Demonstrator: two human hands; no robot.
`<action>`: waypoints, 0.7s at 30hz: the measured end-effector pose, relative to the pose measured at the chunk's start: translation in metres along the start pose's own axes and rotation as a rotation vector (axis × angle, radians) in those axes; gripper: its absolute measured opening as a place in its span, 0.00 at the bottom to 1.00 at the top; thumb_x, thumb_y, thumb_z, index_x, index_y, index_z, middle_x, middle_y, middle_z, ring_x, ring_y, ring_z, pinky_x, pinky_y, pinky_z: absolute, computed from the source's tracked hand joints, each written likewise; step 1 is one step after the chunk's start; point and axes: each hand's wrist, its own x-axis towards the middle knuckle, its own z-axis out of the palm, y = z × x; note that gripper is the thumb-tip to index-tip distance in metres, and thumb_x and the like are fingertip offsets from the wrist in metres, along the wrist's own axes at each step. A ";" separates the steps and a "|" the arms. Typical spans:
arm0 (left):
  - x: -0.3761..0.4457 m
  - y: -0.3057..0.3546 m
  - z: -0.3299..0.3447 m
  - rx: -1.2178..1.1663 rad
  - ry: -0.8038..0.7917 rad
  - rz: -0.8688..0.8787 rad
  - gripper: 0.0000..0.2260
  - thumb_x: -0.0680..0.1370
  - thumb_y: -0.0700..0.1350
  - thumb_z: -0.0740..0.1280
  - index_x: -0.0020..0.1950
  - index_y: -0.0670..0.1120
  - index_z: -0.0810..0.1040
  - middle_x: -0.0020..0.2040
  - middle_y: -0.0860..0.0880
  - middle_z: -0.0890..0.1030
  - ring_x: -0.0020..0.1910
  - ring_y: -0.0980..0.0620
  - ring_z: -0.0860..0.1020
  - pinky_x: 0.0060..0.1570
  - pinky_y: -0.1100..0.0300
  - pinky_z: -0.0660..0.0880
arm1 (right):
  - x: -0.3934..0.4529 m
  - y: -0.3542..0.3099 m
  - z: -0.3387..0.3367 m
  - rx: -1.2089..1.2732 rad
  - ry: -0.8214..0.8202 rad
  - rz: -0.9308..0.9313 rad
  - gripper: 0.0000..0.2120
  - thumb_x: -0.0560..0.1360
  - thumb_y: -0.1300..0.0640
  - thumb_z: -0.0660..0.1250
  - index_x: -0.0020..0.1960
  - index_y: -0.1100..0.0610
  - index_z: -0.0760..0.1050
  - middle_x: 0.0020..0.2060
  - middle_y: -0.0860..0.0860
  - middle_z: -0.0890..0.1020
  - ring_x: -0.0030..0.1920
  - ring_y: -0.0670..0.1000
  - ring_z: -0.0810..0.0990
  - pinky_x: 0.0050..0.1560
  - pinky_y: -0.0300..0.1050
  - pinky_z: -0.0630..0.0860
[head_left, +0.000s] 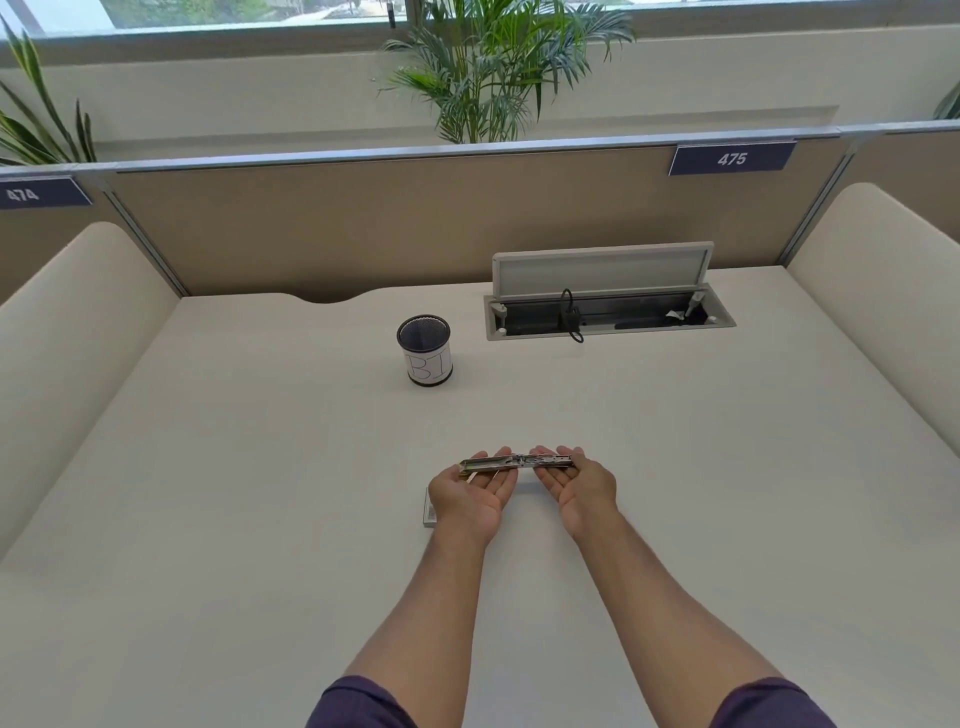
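Office cubicle, head view. Cream-white desk (260, 467), backed by a tan partition (363, 223) and flanked by a rounded cream side screen at its left edge (78, 338) and another at its right edge (883, 291).

- Number plates on the partition: "474" (23, 195) far left, "475" (732, 158) toward the right.
- Palm plant (493, 67) behind the partition, below a window.
- Black mesh pen cup (426, 353), upright, wrapped in white paper lettered "BI", in the rear middle of the desk.
- Cable hatch (608, 312) sunk into the desk near the rear edge, right of the cup; its grey lid (602, 267) is raised, and a black plug with looped cord (569, 314) sits inside.
- Narrow metal rail (519, 461), held level above the middle of the desk, lying crosswise on the fingers of both hands.
- Left hand (470, 496): palm up, fingers nearly straight, supporting the rail's left half.
- Right hand (579, 486): palm up, fingers nearly straight, supporting the rail's right half. Neither hand curls round it.
- Small white box (429, 512), flat on the desk, partly hidden beneath the left hand.
- Dark purple sleeves (358, 704) at the bottom edge of the view.
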 end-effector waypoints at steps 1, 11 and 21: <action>0.001 0.000 -0.001 -0.003 0.014 0.001 0.18 0.84 0.45 0.48 0.55 0.35 0.73 0.59 0.29 0.78 0.63 0.31 0.77 0.65 0.39 0.73 | 0.000 0.000 0.000 -0.003 -0.002 0.000 0.13 0.87 0.59 0.54 0.52 0.66 0.72 0.46 0.65 0.83 0.47 0.61 0.84 0.48 0.51 0.81; -0.005 0.011 0.007 0.999 0.236 0.494 0.11 0.74 0.38 0.60 0.45 0.46 0.82 0.40 0.50 0.85 0.46 0.48 0.82 0.42 0.58 0.75 | -0.001 -0.010 -0.004 -0.031 -0.017 0.003 0.11 0.85 0.61 0.55 0.56 0.65 0.74 0.49 0.65 0.84 0.51 0.63 0.84 0.48 0.51 0.81; -0.011 -0.007 0.009 2.043 -0.438 0.676 0.17 0.79 0.44 0.64 0.65 0.63 0.71 0.58 0.53 0.81 0.55 0.51 0.79 0.55 0.47 0.78 | 0.002 -0.007 -0.008 -0.095 -0.050 0.012 0.13 0.84 0.58 0.60 0.56 0.66 0.79 0.46 0.62 0.86 0.45 0.60 0.85 0.46 0.51 0.82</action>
